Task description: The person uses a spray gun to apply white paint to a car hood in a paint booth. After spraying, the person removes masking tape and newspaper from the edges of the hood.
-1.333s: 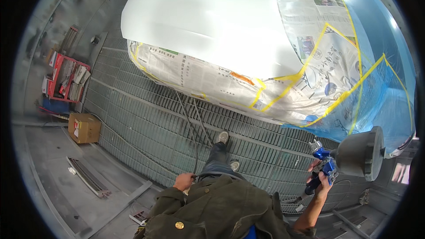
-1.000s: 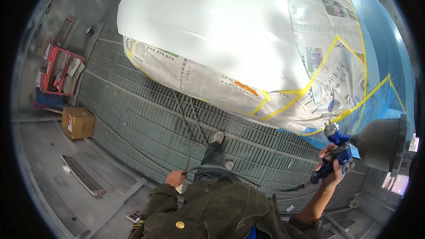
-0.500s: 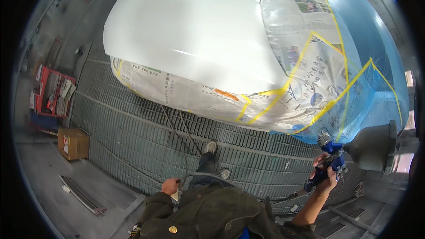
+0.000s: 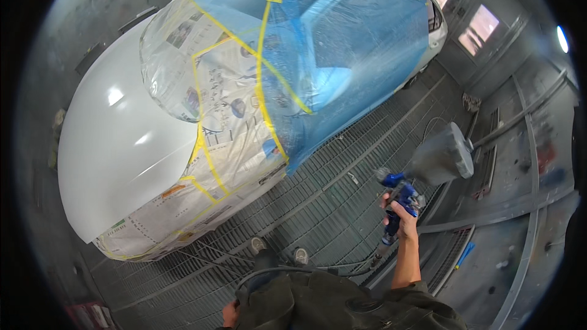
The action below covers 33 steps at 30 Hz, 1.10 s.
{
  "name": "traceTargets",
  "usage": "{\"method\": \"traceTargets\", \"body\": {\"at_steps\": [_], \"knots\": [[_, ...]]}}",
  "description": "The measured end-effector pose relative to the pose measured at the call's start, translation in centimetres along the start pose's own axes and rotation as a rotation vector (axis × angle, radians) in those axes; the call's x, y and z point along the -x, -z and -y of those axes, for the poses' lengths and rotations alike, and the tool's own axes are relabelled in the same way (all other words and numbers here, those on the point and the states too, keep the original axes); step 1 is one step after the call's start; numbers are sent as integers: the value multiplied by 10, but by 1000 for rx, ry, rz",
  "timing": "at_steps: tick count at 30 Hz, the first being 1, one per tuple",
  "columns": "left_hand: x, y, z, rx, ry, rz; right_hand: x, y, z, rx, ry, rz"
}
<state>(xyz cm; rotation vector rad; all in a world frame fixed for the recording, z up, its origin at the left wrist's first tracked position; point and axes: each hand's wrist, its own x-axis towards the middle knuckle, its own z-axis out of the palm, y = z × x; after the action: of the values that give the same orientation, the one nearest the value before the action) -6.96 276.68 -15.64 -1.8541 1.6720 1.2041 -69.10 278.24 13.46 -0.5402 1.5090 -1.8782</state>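
Note:
My right hand (image 4: 403,223) is wrapped round the grip of a blue spray gun (image 4: 402,198), held out to the right of my body. A grey paint cup (image 4: 441,156) sits on the gun, tilted to the right. From the gun's lower end, a dark air hose (image 4: 351,271) bends across my front toward the left. My left hand (image 4: 230,314), low at the picture's edge, is closed on that hose; my clothing partly hides its fingers. Ahead stands a car with a glossy white hood (image 4: 122,140), apart from the gun.
Newspaper (image 4: 235,110), blue plastic film (image 4: 361,67) and yellow tape (image 4: 260,79) cover other parts of the car. Slatted metal grating (image 4: 342,177) lies underfoot. A grey wall with metal beams (image 4: 531,146) stands to the right. A red rack (image 4: 85,315) shows at the lower left.
My view has swung right, so the car's side and the right wall now show. The spray gun stays in my right hand, and the left hand sits lower in the picture.

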Motion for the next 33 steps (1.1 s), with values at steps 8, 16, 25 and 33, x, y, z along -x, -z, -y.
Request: {"method": "traceTargets", "body": {"at_steps": [8,16,25,33], "knots": [[32,22,7,8,-58,-163,54,101,-29,-28,139,-391],[90,19,19,94,108,-327,46,116,-57,78,54,-312],[134,14,150,390,230,-717,73,-114,-63,105,39,-23],[172,55,321,657,203,-934,175,-349,-70,214,78,197]]}}
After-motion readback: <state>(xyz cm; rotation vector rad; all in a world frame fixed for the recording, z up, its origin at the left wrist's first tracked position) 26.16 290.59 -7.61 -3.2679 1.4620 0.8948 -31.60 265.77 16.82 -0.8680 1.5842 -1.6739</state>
